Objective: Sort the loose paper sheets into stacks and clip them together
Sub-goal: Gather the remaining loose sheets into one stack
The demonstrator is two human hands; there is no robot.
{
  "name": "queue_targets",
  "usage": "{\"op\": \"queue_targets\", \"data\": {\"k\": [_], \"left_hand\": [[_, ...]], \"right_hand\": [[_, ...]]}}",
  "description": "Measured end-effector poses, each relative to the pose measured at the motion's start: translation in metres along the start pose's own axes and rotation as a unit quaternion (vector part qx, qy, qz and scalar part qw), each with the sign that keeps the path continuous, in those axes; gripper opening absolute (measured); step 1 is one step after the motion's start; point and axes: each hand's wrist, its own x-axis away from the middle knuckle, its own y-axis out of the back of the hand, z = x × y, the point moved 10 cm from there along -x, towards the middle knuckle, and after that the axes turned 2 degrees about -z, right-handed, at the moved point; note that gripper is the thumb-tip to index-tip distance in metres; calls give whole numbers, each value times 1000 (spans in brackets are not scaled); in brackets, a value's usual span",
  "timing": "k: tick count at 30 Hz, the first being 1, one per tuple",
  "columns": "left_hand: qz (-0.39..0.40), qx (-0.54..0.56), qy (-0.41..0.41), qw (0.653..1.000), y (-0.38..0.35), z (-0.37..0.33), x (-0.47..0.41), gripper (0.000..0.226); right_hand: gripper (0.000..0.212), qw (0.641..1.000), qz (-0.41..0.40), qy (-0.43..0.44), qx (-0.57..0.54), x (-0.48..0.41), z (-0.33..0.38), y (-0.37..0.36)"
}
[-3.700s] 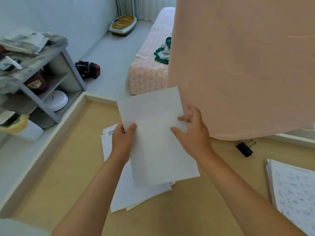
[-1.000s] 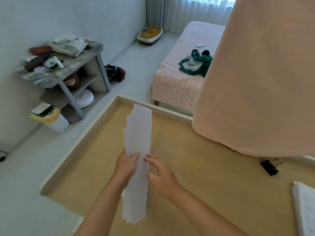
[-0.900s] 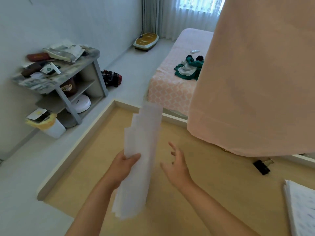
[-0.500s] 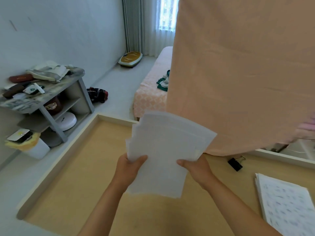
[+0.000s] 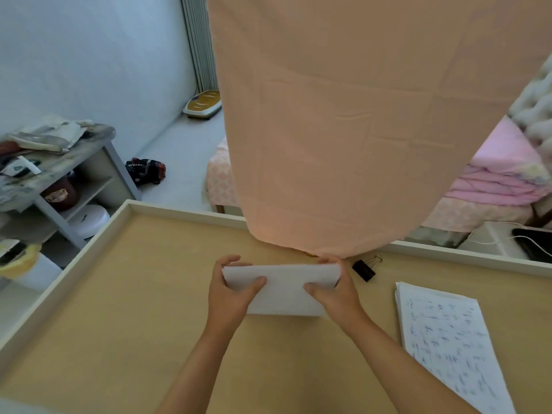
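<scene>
Left hand [image 5: 228,297] gripped the left end of a white paper sheaf [image 5: 283,289], thumb on the near face, fingers curled behind. Right hand [image 5: 336,295] gripped the right end the same way. The sheaf stood tilted between them, lower long edge at the light wooden tabletop [image 5: 119,309]. Small black binder clip [image 5: 363,269] lay just beside the right hand. Handwritten white paper stack [image 5: 442,339] lay flat farther right.

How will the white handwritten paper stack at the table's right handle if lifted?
Probably floppy: the white handwritten paper stack is loose sheets with no clip visible, so it would likely sag. Its left edges look uneven, so sheets may fan apart. Flat on the wooden table, a push would probably skid top sheets first.
</scene>
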Motion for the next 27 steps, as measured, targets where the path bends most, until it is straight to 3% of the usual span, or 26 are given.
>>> {"op": "queue_targets", "data": {"k": [3,6,8,13,16,20,24,27], "left_hand": [[11,-51,20,998,-4,15,-2,60],[9,-83,21,996,0,29,-6,28],[0,-70,1,998,3,23,-8,17],[1,34,-29,999,4,-11,-22,20],[41,41,-55,997,-3,-24,-30,23],[73,52,-74,993,-11,-24,-44,25],[202,-61,-1,977,-50,33,-40,34],[268,-143,-34,952,-81,52,-27,25]], "right_hand": [[49,999,17,-43,-16,-5,-17,-9],[36,998,7,-58,-5,-6,-22,-12],[37,999,-8,-33,-10,-10,-12,-13],[36,999,-28,9,-16,-10,-2,-8],[35,999,-9,-15,45,-10,-18,-9],[31,993,-121,-14,-6,0,-11,17],[34,986,-163,-44,1,20,-29,23],[35,978,-200,-60,-21,30,-36,42]]}}
